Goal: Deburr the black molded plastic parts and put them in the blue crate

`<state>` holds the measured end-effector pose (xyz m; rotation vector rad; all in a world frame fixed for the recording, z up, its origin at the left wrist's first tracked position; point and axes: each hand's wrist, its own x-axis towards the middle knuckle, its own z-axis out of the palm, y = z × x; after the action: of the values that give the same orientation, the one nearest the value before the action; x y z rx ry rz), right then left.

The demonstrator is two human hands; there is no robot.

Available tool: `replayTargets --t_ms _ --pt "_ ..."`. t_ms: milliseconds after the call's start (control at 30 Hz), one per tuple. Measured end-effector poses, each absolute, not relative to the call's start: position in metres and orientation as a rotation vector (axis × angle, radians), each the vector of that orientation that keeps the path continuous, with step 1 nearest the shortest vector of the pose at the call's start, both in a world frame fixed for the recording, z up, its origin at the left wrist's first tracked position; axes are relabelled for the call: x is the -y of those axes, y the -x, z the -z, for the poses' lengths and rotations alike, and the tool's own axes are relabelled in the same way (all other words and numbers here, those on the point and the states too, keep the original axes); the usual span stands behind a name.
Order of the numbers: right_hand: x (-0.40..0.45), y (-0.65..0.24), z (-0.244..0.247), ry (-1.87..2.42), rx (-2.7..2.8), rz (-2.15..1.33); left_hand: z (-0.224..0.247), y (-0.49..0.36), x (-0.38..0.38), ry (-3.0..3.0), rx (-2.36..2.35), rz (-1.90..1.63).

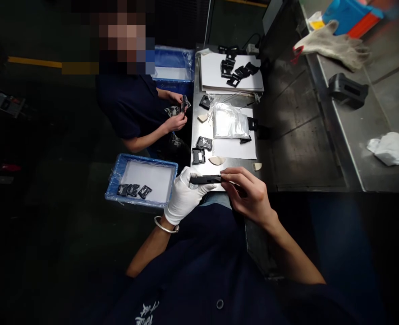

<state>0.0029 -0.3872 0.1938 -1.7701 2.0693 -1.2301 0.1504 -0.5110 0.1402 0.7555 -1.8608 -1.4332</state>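
My left hand, in a white glove, grips one end of a flat black plastic part that is turned edge-on to me. The bare fingers of my right hand are closed on its other end, and something small in them I cannot make out. Just beyond, on the metal table, lie a black plastic part, a bagged black part and a pale curved piece. A stack of clear plastic bags rests on white paper farther back.
A blue crate with several bagged parts stands at left. Another person's hands hold a bagged part beyond it. Several black parts lie on a white stack. The right-hand ledge holds a glove and a black block.
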Motion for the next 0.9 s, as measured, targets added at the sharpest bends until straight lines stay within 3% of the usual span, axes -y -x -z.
replayTargets --t_ms 467,700,900 --pt "0.380 -0.015 -0.182 1.213 -1.985 1.462 -0.151 -0.147 0.499 -0.783 1.864 1.443" --pt "0.376 -0.015 -0.177 1.195 -2.002 1.385 -0.141 -0.147 0.505 -0.869 1.890 1.387" --pt "0.380 -0.014 -0.175 1.472 -2.104 1.253 -0.150 -0.144 0.512 -0.690 2.129 1.594"
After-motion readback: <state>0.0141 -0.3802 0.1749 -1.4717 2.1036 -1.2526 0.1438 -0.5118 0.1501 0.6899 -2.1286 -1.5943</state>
